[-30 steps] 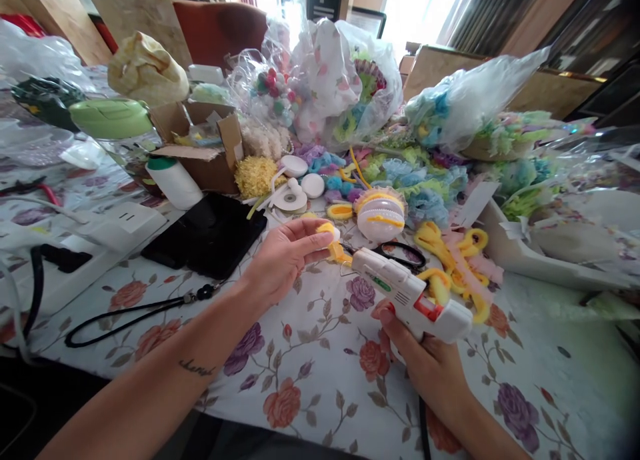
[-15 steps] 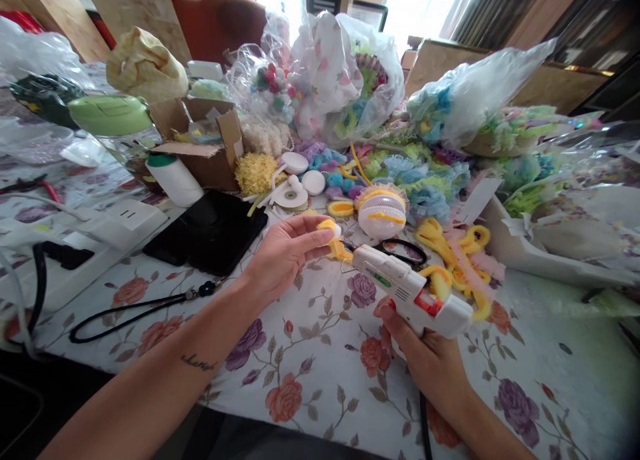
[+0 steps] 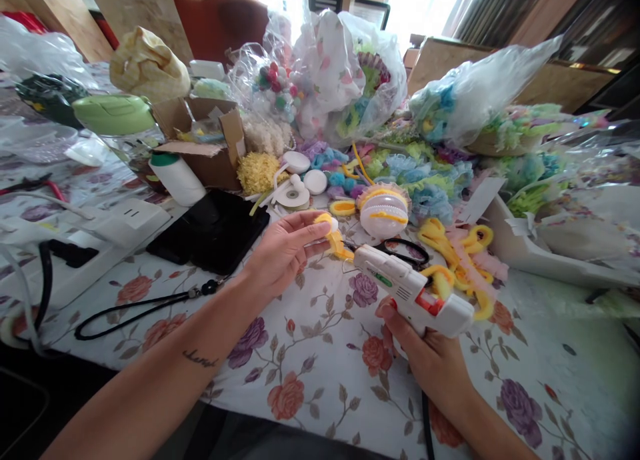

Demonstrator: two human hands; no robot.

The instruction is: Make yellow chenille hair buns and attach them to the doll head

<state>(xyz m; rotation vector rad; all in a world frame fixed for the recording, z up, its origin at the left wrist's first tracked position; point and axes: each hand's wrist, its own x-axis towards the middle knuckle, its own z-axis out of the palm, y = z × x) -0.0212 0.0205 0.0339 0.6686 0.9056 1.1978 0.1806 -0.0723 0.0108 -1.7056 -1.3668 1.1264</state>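
My left hand point(image 3: 283, 250) pinches a small yellow and white craft piece point(image 3: 332, 232) between thumb and fingers; its exact kind is too small to make out. Wrapped round the handle of a white hot glue gun point(image 3: 407, 287) is my right hand point(image 3: 425, 350). The gun's tip points left, close to the yellow piece. Just behind the gun lie black-handled scissors point(image 3: 405, 250), partly covered by it. A round white box-like craft point(image 3: 384, 213) with a yellow trim stands beyond them. Yellow fuzzy strips point(image 3: 463, 247) lie right of the gun.
A black phone or tablet point(image 3: 213, 233) and a white power strip point(image 3: 115, 227) lie on the left. A cardboard box point(image 3: 205, 157), a thread cone point(image 3: 177, 179) and bagged trims point(image 3: 325, 73) crowd the back. A white tray point(image 3: 545, 247) stands right, on the flowered tablecloth point(image 3: 300, 347).
The yellow and white piece has turned slightly in my left fingers, and more of its yellow part shows. My right hand and the glue gun stay nearly still; the view shifts a little.
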